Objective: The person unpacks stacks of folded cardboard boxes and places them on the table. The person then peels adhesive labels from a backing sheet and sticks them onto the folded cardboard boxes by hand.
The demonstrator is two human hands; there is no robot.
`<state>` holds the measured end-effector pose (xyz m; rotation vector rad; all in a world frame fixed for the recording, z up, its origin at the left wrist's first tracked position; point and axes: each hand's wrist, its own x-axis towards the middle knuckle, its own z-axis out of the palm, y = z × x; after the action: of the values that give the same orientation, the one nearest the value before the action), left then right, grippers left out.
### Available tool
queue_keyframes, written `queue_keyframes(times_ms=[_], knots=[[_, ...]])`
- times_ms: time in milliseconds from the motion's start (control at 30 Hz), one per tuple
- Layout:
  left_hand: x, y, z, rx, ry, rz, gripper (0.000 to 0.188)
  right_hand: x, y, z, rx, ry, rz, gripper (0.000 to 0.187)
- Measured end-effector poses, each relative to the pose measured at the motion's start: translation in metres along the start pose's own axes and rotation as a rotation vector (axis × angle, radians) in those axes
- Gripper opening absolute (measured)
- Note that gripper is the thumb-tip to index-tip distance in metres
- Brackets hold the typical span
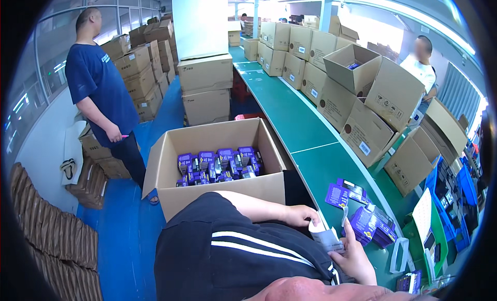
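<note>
Over the near edge of the green worktop (315, 155), my left hand (302, 215) pinches the upper left edge of a folded whitish paper sheet (327, 240). My right hand (356, 257) grips the same sheet from the right, its thumb against the lower corner and its index finger raised. Just past the right hand lies a pile of purple printed boxes (368, 224). Slightly farther off is a flattened-looking purple box (339, 194). To the left of my arms stands an open cardboard carton (243, 197) partly filled with small purple boxes (220, 163).
Large cartons (323, 94) line the far side of the worktop. Green and blue bins (455, 197) stand at right, near a white strip loop (399, 255). A person in dark blue (98, 88) stands at left, another in white (420, 65) beyond the cartons. Brown stacked bundles (57, 239) lie lower left.
</note>
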<state>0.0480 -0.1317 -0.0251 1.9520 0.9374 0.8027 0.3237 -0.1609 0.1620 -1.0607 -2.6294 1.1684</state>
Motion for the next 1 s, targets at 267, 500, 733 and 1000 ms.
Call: queue_keyframes(times_ms=[267,500,733,1000], knots=[[-0.012,-0.013,-0.010,0.160,-0.144,-0.129,0.030,0.030,0.001,0.011,-0.108,-0.029,-0.130,0.096],[-0.030,-0.002,-0.013,0.055,-0.053,-0.099,0.037,0.044,-0.008,0.007,-0.124,-0.084,-0.173,0.095],[-0.025,-0.013,-0.014,-0.100,0.027,-0.251,0.035,0.059,-0.019,0.006,-0.161,-0.153,-0.196,0.090],[-0.040,-0.022,-0.059,0.412,-0.002,-0.227,0.033,0.075,-0.011,0.010,-0.157,-0.199,-0.238,0.088]])
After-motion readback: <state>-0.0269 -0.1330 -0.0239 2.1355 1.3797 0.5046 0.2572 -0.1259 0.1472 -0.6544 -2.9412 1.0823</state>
